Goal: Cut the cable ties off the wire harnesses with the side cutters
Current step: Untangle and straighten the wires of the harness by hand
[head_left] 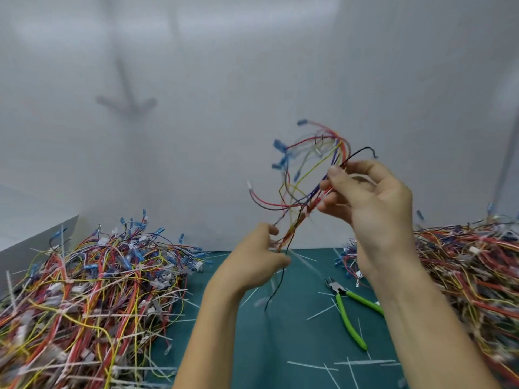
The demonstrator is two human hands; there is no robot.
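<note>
Harness piles (92, 290) flank teal mat (280, 346) littered with cut ties (311, 365) before white wall (252, 66)

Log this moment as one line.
left hand: pinches wire harness lower end | right hand: grips harness higher up | side cutters: unheld on green mat | left pile, right pile: flank mat

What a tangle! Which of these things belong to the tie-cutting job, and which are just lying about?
In the job: wire harness, held up by left hand and right hand; side cutters, lying on the green mat; left pile and right pile of harnesses.
Lying about: tie scraps on the mat; grey board at far left.
</note>
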